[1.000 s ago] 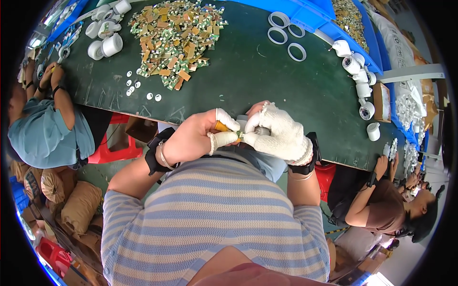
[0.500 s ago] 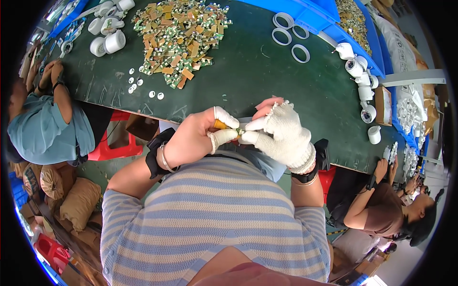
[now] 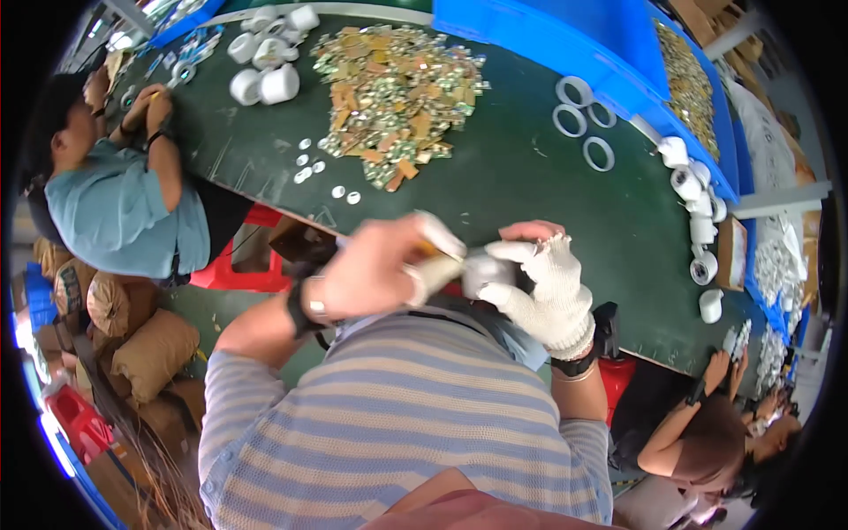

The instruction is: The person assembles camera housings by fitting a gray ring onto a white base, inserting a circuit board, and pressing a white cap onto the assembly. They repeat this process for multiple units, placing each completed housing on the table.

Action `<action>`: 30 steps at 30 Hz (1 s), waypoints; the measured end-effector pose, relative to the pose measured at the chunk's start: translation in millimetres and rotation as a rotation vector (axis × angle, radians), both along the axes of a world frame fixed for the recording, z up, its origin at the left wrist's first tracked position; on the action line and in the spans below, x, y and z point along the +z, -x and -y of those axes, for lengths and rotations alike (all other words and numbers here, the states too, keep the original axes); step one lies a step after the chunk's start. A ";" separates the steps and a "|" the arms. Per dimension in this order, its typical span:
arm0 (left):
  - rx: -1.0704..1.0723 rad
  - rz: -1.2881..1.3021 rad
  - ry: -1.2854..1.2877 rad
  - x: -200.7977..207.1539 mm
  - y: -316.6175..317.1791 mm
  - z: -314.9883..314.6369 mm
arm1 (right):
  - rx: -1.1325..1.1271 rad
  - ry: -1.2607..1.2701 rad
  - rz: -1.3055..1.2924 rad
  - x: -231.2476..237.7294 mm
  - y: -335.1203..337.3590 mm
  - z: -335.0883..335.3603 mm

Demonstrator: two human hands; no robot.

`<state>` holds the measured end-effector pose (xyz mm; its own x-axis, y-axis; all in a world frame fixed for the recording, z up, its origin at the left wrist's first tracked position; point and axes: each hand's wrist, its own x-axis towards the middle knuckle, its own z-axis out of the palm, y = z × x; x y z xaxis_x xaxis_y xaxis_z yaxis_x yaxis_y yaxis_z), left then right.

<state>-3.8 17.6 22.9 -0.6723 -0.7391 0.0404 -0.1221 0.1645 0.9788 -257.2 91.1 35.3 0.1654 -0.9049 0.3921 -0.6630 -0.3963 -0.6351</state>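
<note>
My left hand (image 3: 375, 265), with white covers on thumb and forefinger, is smeared by motion. A small yellow-orange piece (image 3: 427, 248) shows between its pinched fingers; its kind is too blurred to name. In front of my body, my right hand (image 3: 552, 291) wears a white knit glove with bare fingertips showing at the far side. Its thumb and fingers grip a round greyish-white housing (image 3: 480, 272), which faces my left fingertips. Beyond both hands lies a large heap of small green and tan circuit boards (image 3: 397, 97) on the dark green table (image 3: 503, 177).
Several white discs (image 3: 338, 192) lie before the heap. White rings (image 3: 598, 154) rest by a blue bin (image 3: 565, 44). White round housings stand at the back left (image 3: 281, 84) and along the right (image 3: 685, 184). People sit at left (image 3: 115, 194) and right (image 3: 707, 433).
My hands have drawn slightly apart, and the round housing now shows in my right hand. The green bit at my left fingertips no longer shows. The view has shifted, moving the scene rightward and down.
</note>
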 end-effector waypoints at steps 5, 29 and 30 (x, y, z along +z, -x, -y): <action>0.485 0.234 0.202 33.5 -88.0 79.6 | -0.038 -0.081 0.311 -17.3 20.0 -8.1; 0.035 0.156 0.350 -21.5 22.2 0.6 | -0.654 -0.098 0.055 -42.6 141.8 -5.7; -0.019 0.167 0.429 -16.1 29.8 0.1 | -0.509 -0.177 0.351 -27.3 110.8 -7.6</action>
